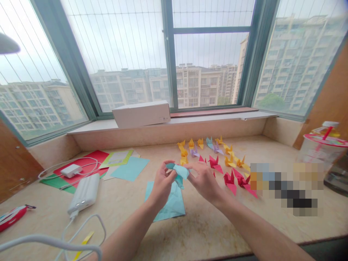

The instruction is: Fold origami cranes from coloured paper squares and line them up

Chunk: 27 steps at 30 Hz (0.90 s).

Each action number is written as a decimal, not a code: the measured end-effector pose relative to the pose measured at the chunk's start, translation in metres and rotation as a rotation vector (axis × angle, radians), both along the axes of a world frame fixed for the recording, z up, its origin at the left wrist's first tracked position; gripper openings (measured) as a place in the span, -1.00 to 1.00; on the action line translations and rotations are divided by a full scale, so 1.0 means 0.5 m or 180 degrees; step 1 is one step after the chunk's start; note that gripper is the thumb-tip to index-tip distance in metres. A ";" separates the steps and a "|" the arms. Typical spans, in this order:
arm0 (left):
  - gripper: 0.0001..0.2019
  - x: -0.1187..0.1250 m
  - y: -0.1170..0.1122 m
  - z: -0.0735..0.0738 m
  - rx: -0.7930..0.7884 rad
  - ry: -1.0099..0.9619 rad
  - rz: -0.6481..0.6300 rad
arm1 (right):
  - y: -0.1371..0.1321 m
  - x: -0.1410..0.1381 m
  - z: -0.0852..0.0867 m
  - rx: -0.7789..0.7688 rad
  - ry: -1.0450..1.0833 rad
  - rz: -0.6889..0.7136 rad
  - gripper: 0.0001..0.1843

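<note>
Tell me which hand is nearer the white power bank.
Left. The left hand, holding the teal folded paper, is right of the power bank; the right hand grips the paper's far side, farther away.

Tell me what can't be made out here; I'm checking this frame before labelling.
Head view:
teal paper: its fold is hidden by the fingers of left hand and right hand.
patch beside the red cranes: pixelated.
cup: cut by the right edge.
</note>
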<state>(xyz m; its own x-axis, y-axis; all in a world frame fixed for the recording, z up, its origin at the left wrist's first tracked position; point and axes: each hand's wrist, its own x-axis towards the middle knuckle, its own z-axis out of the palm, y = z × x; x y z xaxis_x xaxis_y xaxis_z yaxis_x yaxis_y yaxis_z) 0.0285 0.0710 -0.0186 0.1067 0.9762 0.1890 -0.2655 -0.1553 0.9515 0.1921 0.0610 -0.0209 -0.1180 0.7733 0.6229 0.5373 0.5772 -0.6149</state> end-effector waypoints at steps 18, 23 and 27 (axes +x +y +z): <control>-0.48 -0.017 -0.004 0.022 0.0266 -0.0123 -0.0464 | 0.010 0.017 0.008 -0.0543 0.0821 0.0118 -0.69; -0.36 -0.021 0.004 0.016 0.0382 -0.0052 -0.0328 | 0.014 0.022 0.007 -0.0238 0.0455 0.0432 -0.72; -0.33 -0.022 0.007 0.017 0.0344 0.0076 -0.0205 | 0.014 0.025 0.008 -0.0057 0.0298 0.0297 -0.75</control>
<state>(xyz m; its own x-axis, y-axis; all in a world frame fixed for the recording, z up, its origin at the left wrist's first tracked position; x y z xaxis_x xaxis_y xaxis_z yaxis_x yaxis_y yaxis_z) 0.0173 0.0747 -0.0098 0.1743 0.9412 0.2895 -0.2557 -0.2407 0.9363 0.2048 0.0680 -0.0168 -0.1320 0.7728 0.6207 0.4216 0.6105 -0.6704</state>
